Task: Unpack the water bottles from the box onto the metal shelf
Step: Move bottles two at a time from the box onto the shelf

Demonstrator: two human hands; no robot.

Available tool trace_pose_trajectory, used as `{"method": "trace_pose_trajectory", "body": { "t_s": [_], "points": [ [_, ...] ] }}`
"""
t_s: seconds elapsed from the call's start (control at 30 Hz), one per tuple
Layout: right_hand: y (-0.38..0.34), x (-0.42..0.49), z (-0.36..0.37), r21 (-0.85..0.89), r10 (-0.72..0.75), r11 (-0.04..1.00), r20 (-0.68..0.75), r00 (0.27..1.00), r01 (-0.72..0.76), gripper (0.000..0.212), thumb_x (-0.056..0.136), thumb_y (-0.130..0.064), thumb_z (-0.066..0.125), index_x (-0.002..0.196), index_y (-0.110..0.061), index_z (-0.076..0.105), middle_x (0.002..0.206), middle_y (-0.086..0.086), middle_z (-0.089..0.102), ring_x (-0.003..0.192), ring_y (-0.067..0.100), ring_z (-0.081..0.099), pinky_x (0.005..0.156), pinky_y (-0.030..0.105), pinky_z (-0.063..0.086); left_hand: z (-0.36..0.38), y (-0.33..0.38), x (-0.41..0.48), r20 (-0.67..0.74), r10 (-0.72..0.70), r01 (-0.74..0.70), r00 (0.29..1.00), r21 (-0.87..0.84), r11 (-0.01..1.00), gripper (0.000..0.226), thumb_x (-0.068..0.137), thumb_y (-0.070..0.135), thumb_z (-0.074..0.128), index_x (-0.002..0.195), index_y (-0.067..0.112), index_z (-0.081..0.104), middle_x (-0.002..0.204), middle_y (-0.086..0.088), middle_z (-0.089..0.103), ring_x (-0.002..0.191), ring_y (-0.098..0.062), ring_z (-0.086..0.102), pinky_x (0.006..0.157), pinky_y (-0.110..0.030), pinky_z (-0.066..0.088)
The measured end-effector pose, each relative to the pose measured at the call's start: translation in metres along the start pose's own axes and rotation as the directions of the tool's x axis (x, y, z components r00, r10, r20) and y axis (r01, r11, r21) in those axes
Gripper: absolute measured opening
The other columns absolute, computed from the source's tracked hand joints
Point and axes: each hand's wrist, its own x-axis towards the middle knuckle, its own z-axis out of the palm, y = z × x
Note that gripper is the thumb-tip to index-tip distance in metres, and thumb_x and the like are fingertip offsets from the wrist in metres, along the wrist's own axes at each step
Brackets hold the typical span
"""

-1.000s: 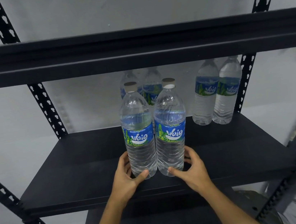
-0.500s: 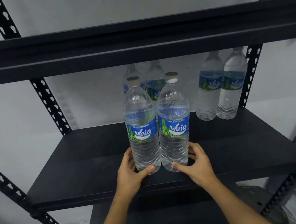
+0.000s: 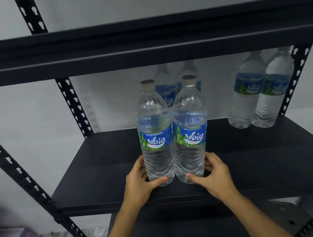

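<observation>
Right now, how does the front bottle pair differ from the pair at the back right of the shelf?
The front bottle pair stands near the shelf's front edge; the back-right pair stands by the rear right upright.
The front pair is gripped low, left hand on one bottle, right hand on the other; the back-right pair is untouched.
The front pair's caps show; the back-right pair's tops are hidden behind the upper shelf beam.
Shared: upright, side by side, same blue-green labels.

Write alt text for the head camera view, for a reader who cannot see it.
Two bare hands, left hand and right hand, grip the bases of two upright water bottles standing side by side on a black metal shelf. Four more bottles stand at the shelf's back, in two pairs.
</observation>
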Motion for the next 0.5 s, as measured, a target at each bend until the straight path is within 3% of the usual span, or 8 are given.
{"method": "trace_pose_trajectory", "body": {
  "t_s": [0.1, 0.23, 0.33, 0.4, 0.5],
  "points": [
    [-0.008, 0.004, 0.029, 0.012, -0.004, 1.0, 0.025, 1.0, 0.004, 0.073, 0.057, -0.019, 0.092, 0.122, -0.018, 0.06, 0.113, -0.009, 0.062, 0.1, -0.001, 0.064, 0.083, 0.01, 0.05, -0.029, -0.001, 0.0, -0.016, 0.01, -0.009, 1.0, 0.037, 0.999, 0.095, 0.053, 0.02, 0.096, 0.137, 0.021, 0.051, 0.12, 0.005, 0.072, 0.113, -0.011, 0.068, 0.098, -0.034, 0.054],
    [-0.02, 0.011, 0.075, 0.036, -0.014, 0.999, 0.058, 0.998, 0.012, 0.071, 0.059, -0.02, 0.091, 0.122, -0.022, 0.059, 0.113, -0.013, 0.06, 0.101, -0.006, 0.062, 0.081, 0.007, 0.049, -0.071, -0.002, 0.002, -0.049, 0.036, -0.03, 0.998, 0.118, 0.993, 0.087, 0.055, 0.031, 0.092, 0.133, 0.031, 0.052, 0.118, 0.015, 0.071, 0.113, -0.006, 0.067, 0.095, -0.024, 0.054],
    [-0.027, 0.021, 0.111, 0.045, -0.031, 0.999, 0.065, 0.997, 0.028, 0.07, 0.06, -0.02, 0.091, 0.123, -0.021, 0.06, 0.111, -0.01, 0.061, 0.099, -0.004, 0.064, 0.084, 0.014, 0.052, -0.103, -0.006, 0.012, -0.072, 0.051, -0.035, 0.996, 0.208, 0.977, 0.079, 0.06, 0.024, 0.092, 0.131, 0.022, 0.057, 0.117, 0.008, 0.071, 0.11, 0.002, 0.065, 0.095, -0.02, 0.053],
    [-0.029, 0.03, 0.133, 0.033, -0.041, 0.999, 0.064, 0.997, 0.039, 0.069, 0.059, -0.021, 0.091, 0.122, -0.02, 0.061, 0.11, -0.007, 0.061, 0.098, -0.002, 0.064, 0.086, 0.018, 0.054, -0.122, -0.009, 0.022, -0.093, 0.084, -0.051, 0.992, 0.312, 0.949, 0.074, 0.062, 0.018, 0.093, 0.128, 0.013, 0.059, 0.113, 0.004, 0.063, 0.105, 0.015, 0.058, 0.089, -0.004, 0.046],
    [-0.03, 0.047, 0.163, 0.002, -0.047, 0.999, 0.07, 0.996, 0.047, 0.073, 0.057, -0.034, 0.089, 0.123, -0.02, 0.061, 0.113, -0.006, 0.059, 0.103, 0.006, 0.063, 0.09, 0.029, 0.055, -0.147, -0.013, 0.041, -0.108, 0.096, -0.043, 0.989, 0.415, 0.909, 0.07, 0.064, 0.021, 0.092, 0.127, 0.014, 0.061, 0.106, 0.007, 0.057, 0.095, 0.01, 0.057, 0.076, 0.004, 0.04]
  ]
}}
